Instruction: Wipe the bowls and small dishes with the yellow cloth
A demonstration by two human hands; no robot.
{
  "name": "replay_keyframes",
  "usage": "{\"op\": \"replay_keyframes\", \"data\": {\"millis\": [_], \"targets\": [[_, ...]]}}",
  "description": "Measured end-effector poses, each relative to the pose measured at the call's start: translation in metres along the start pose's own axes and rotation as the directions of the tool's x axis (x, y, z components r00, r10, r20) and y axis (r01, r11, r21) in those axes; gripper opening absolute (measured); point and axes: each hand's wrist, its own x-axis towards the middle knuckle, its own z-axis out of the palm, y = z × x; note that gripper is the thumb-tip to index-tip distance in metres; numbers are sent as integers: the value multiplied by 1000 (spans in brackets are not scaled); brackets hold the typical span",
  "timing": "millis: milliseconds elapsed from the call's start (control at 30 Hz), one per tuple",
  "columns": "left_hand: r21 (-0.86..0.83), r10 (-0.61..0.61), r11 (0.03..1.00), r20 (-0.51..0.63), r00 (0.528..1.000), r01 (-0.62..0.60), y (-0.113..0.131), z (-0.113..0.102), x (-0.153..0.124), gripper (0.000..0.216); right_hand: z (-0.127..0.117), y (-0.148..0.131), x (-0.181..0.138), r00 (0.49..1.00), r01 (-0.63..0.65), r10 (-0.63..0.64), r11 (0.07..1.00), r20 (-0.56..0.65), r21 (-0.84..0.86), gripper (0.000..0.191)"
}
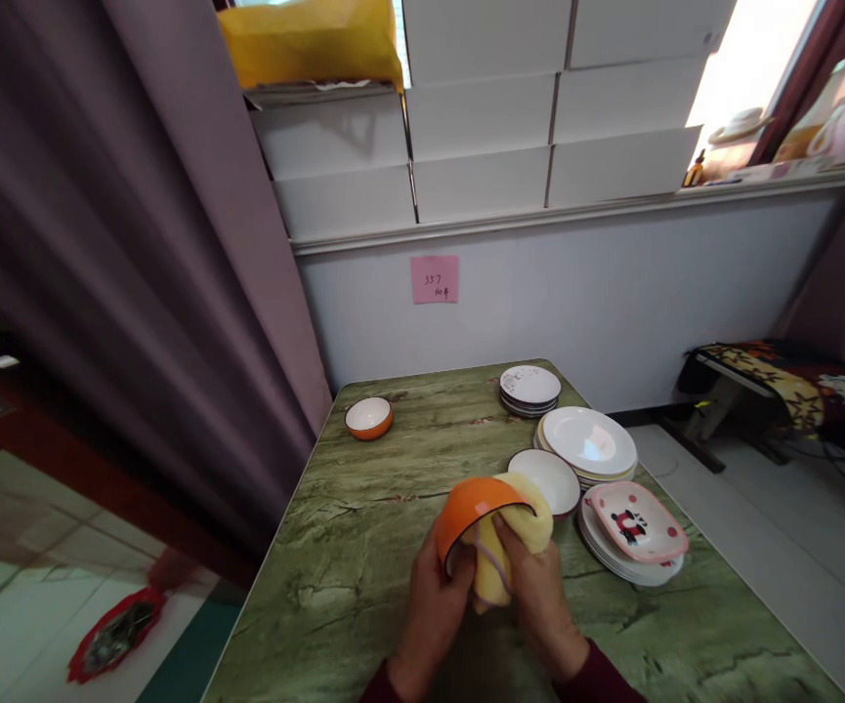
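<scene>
My left hand (433,596) grips an orange bowl (466,513) by its side and holds it tilted above the green marbled table (363,547). My right hand (539,596) is closed on a yellow cloth (514,537) that is pressed into the bowl's mouth and hangs down between both hands.
A second orange bowl (368,417) sits at the table's far left. To the right stand stacks of white plates (589,441), patterned plates (529,389), a white bowl (550,480) and a pink square dish (636,522). A purple curtain (136,293) hangs on the left.
</scene>
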Motion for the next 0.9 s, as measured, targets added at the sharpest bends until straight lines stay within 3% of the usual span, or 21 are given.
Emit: {"op": "replay_keyframes", "data": {"millis": [67, 100, 133, 200, 267, 300, 333, 400, 500, 567, 633, 700, 733, 800, 900], "targets": [[109, 27, 994, 12, 1000, -29, 10, -9, 2, 60, -7, -6, 5, 980, 201, -198, 973, 34, -111, 43], [150, 24, 988, 6, 1000, -24, 14, -12, 2, 70, -10, -10, 7, 940, 342, -335, 920, 68, -193, 39], [197, 22, 980, 2, 1000, -22, 19, -15, 2, 76, -13, -15, 8, 872, 488, -476, 827, 116, -279, 37], [317, 47, 947, 10, 999, -48, 26, -18, 1, 74, -18, -24, 9, 673, 726, -695, 558, 252, -401, 40], [418, 87, 904, 15, 996, -85, 31, -17, -1, 68, -20, -33, 7, 486, 841, -790, 307, 373, -446, 45], [438, 98, 894, 19, 995, -96, 31, -17, -2, 69, -20, -38, 5, 422, 864, -807, 219, 413, -454, 48], [435, 103, 895, 21, 994, -101, 31, -16, -3, 70, -19, -42, 3, 383, 873, -811, 161, 442, -461, 50], [383, 114, 917, 17, 993, -111, 30, -14, -4, 69, -18, -48, 0, 357, 876, -808, 115, 468, -469, 52], [268, 135, 955, -5, 991, -128, 27, -12, -3, 59, -17, -53, 0, 378, 878, -800, 151, 465, -455, 51], [166, 118, 980, -40, 992, -110, 25, -11, -2, 49, -15, -53, 3, 461, 849, -795, 265, 395, -457, 47], [33, 57, 998, -72, 996, -55, 24, -9, -2, 38, -12, -50, 5, 648, 741, -708, 498, 283, -451, 42], [-104, -30, 994, -107, 994, 19, 22, -4, -3, 36, -6, -45, 4, 853, 521, -490, 773, 182, -361, 42], [-166, -74, 985, -121, 990, 53, 22, -1, -4, 40, -2, -42, 2, 921, 386, -355, 879, 158, -279, 44], [-268, -122, 960, -134, 983, 83, 20, 7, -6, 45, 6, -36, -4, 982, 139, -125, 986, 144, -91, 50], [-343, -118, 937, -124, 985, 69, 18, 14, -7, 46, 13, -25, -13, 989, -81, 69, 993, 128, 90, 60]]}}
